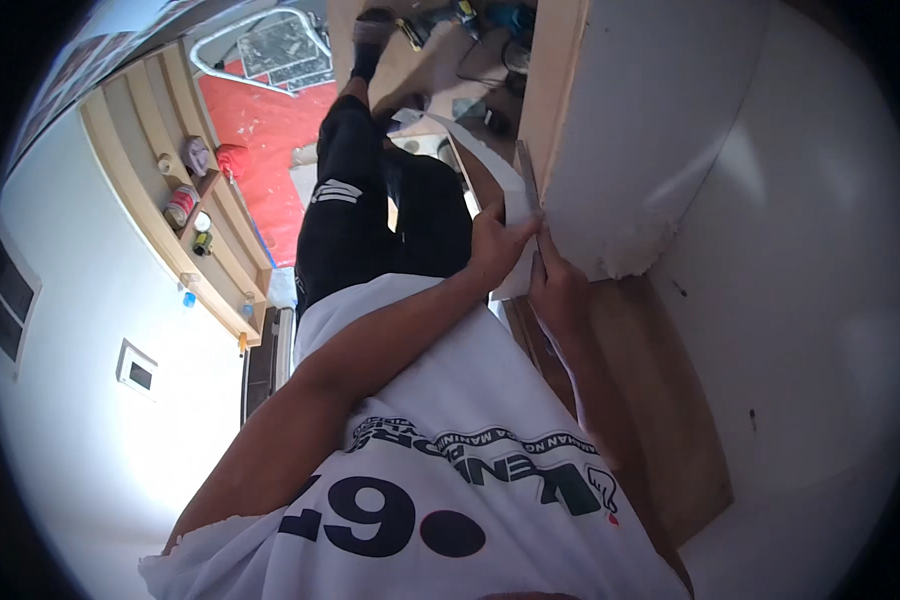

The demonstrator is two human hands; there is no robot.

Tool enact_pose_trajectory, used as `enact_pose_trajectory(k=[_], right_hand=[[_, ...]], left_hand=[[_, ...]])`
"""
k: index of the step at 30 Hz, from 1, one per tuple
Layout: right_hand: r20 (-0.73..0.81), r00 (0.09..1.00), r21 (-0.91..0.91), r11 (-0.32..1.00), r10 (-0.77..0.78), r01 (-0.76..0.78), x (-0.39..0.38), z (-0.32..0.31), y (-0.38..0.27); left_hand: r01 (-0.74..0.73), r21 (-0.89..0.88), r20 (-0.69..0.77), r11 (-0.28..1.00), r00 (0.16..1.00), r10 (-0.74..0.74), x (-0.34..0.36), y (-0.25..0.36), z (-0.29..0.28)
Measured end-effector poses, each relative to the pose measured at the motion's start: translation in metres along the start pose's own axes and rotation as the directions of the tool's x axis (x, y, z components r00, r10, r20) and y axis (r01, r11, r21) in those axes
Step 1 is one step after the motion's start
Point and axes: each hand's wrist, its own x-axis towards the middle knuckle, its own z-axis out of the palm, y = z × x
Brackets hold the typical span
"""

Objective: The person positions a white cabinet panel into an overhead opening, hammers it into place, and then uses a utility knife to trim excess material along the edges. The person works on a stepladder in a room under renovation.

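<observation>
At the edge of the panelled corner, my left hand (498,250) pinches a long, thin white strip (485,150). The strip bends away from the hand toward the far left. My right hand (560,290) is closed just beside and below it, fingers pointing up along the edge. A narrow flat bar (526,175), greyish and straight, runs up from between both hands; its kind is not clear. The right hand appears to hold its lower end. The wood-edged white panel (630,120) stands directly to the right of both hands.
A shelf frame (215,200) with jars and small items lines the left wall. Red sheeting (260,130) covers part of the floor below, with a folding step stool (280,50) on it. Power tools (467,15) and cords lie at the far end. A brown board (660,400) is at right.
</observation>
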Motion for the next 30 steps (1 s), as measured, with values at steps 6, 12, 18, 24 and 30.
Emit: enact_pose_trajectory(k=[6, 12, 18, 24, 30], right_hand=[[-0.059, 0.998, 0.02, 0.999, 0.026, -0.025, -0.003, -0.014, -0.009], [0.109, 0.983, -0.042, 0.989, 0.146, -0.142, -0.049, -0.021, -0.003], [0.048, 0.995, -0.007, 0.996, 0.089, -0.089, -0.05, -0.004, -0.003], [0.005, 0.992, 0.02, 0.992, 0.128, -0.128, -0.02, 0.022, -0.004], [0.034, 0.985, 0.022, 0.985, 0.17, -0.171, -0.047, -0.02, -0.014]], left_hand=[[-0.01, 0.064, 0.108, 0.998, 0.994, 0.003, -0.02, 0.024, -0.003], [-0.03, 0.124, 0.195, 0.992, 0.981, 0.005, -0.018, -0.021, -0.008], [0.022, 0.06, 0.161, 0.998, 0.987, -0.031, -0.024, -0.016, -0.009], [0.118, 0.052, 0.101, 0.992, 0.987, -0.123, -0.011, -0.021, -0.012], [-0.005, 0.042, 0.245, 0.999, 0.97, -0.006, -0.021, -0.024, -0.018]])
